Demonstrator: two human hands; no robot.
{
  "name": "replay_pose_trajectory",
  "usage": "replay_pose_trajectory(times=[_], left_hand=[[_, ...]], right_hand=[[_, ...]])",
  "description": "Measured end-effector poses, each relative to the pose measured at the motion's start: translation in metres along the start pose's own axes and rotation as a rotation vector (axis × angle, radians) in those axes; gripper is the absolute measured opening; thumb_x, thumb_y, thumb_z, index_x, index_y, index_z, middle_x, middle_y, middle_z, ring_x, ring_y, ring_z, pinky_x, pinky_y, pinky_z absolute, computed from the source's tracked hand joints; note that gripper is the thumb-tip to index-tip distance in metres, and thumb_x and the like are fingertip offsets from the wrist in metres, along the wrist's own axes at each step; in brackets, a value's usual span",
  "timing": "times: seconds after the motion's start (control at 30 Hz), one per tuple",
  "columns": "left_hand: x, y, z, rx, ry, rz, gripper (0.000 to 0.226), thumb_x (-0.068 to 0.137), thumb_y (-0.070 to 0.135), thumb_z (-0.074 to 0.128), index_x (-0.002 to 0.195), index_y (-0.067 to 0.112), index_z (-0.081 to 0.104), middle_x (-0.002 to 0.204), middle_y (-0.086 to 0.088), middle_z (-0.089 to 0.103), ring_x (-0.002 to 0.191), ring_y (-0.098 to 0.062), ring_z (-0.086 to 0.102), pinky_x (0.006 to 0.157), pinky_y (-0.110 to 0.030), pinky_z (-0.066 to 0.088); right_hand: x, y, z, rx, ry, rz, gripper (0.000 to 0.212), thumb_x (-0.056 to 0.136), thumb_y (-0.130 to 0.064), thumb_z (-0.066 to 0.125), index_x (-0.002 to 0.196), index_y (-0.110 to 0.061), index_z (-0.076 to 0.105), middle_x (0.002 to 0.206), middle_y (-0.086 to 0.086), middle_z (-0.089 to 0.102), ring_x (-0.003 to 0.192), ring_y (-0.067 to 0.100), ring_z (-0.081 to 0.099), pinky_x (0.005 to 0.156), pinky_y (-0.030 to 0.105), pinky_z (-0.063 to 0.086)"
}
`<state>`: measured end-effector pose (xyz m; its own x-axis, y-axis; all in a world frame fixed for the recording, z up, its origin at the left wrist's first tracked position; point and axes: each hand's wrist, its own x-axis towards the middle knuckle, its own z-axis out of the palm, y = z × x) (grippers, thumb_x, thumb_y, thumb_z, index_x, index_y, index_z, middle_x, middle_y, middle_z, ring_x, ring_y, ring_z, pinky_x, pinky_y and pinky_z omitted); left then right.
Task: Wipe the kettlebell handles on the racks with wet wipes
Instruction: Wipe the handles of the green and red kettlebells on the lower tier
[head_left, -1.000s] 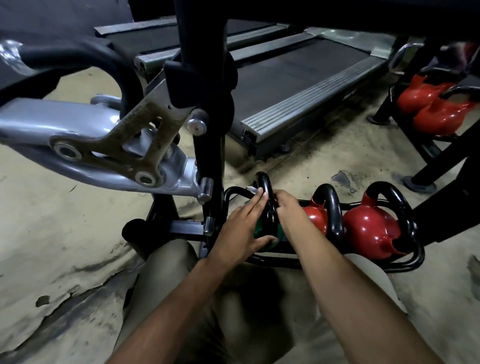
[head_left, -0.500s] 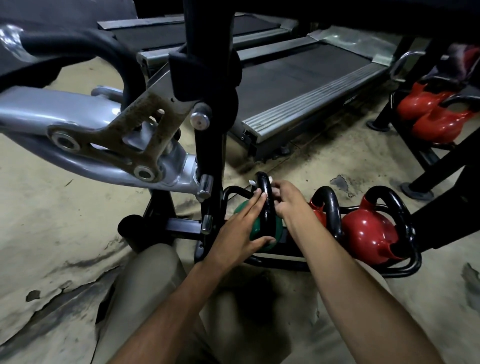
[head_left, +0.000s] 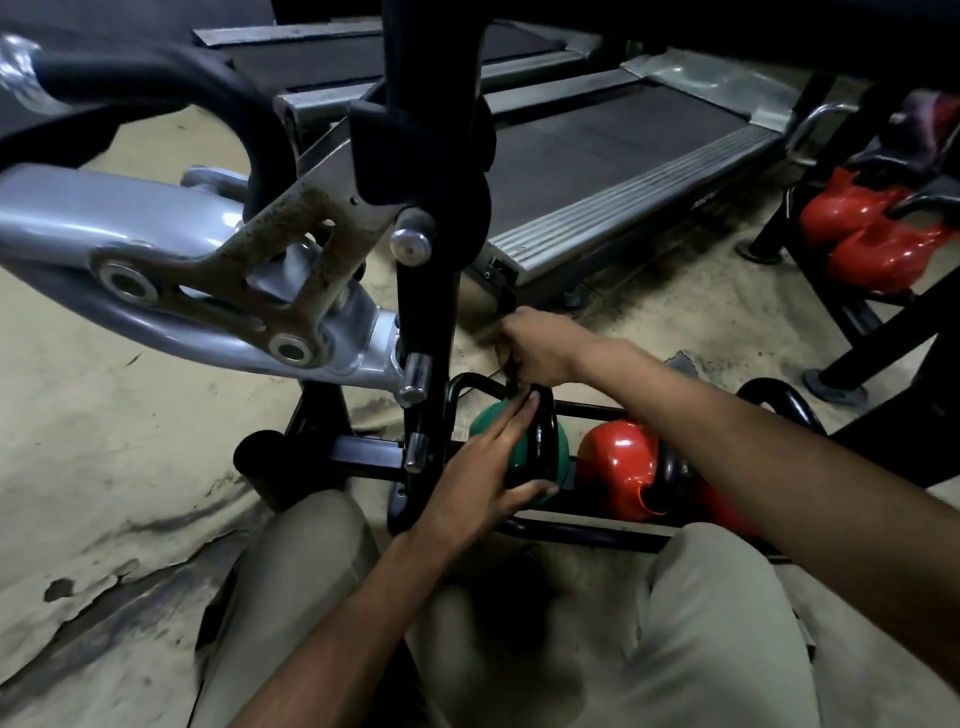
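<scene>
Head view: treadmill with a ribbed grey side rail lies beyond. A black tubular steel rack sits on the cracked floor at your knees. The green kettlebell, glossy and rounded, stands at the rack's left end, with a red kettlebell just beside it. Your left hand, fingers straight, steadies the green bell beside its smooth black loop handle. Your right hand is curled at the handle's top; the wipe is hidden, so I cannot tell what it pinches. Judged early: the red handles are likely left to do.

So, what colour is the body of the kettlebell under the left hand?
Green body, with a black handle; it shows in the head view.
</scene>
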<state>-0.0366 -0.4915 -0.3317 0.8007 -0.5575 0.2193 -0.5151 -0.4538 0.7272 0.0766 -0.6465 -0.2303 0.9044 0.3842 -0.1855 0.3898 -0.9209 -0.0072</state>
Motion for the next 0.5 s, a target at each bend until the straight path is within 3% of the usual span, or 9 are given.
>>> replay_pose_trajectory(times=[0.1,0.17,0.27,0.33,0.43,0.5], left_hand=[[0.0,0.001,0.001,0.021,-0.004,-0.002,0.107,0.086,0.047,0.078,0.165,0.037,0.007,0.169,0.029,-0.005,0.154,-0.006,0.024,0.121,-0.03,0.031],[-0.001,0.0,0.002,0.012,0.009,-0.006,0.107,0.086,0.047,0.078,0.165,0.036,0.007,0.169,0.03,-0.005,0.154,-0.004,0.024,0.118,-0.028,0.032],[-0.006,-0.004,0.007,-0.051,-0.002,-0.043,0.105,0.088,0.05,0.075,0.165,0.037,0.005,0.171,0.025,0.003,0.156,-0.003,0.019,0.123,-0.029,0.028],[-0.01,-0.013,0.012,-0.053,-0.042,-0.085,0.101,0.09,0.06,0.068,0.165,0.036,0.003,0.172,0.017,0.013,0.155,-0.008,0.024,0.125,-0.035,0.03],[-0.014,-0.032,0.018,0.048,-0.105,-0.101,0.095,0.093,0.075,0.051,0.166,0.03,0.009,0.172,0.005,0.019,0.158,-0.011,0.019,0.125,-0.043,0.028],[-0.014,-0.039,0.021,0.099,-0.125,-0.095,0.092,0.094,0.077,0.045,0.165,0.024,0.017,0.172,0.002,0.019,0.158,-0.011,0.014,0.127,-0.043,0.025]], right_hand=[[-0.023,0.021,0.016,0.263,0.294,0.196,0.002,0.082,-0.019,0.07,0.082,-0.019,0.072,0.088,0.006,0.065,0.085,0.026,0.065,0.072,0.036,0.054],[-0.044,0.023,0.038,0.799,0.469,0.438,0.007,0.088,-0.009,0.072,0.085,-0.015,0.071,0.086,0.005,0.069,0.08,0.023,0.067,0.07,0.035,0.057],[-0.058,0.007,0.072,1.713,0.396,0.774,0.013,0.098,0.0,0.057,0.099,-0.005,0.069,0.092,0.014,0.07,0.074,0.023,0.068,0.06,0.031,0.061],[-0.052,-0.001,0.078,2.084,0.277,0.821,0.022,0.099,-0.001,0.047,0.109,0.006,0.065,0.093,0.021,0.074,0.073,0.026,0.073,0.066,0.034,0.063],[-0.034,-0.007,0.07,2.364,0.269,0.915,0.029,0.101,0.002,0.036,0.096,0.015,0.062,0.084,0.028,0.073,0.062,0.032,0.075,0.063,0.038,0.064],[-0.028,-0.012,0.069,2.289,0.415,0.952,0.021,0.097,0.003,0.041,0.094,0.011,0.06,0.095,0.031,0.07,0.063,0.036,0.071,0.051,0.039,0.061]])
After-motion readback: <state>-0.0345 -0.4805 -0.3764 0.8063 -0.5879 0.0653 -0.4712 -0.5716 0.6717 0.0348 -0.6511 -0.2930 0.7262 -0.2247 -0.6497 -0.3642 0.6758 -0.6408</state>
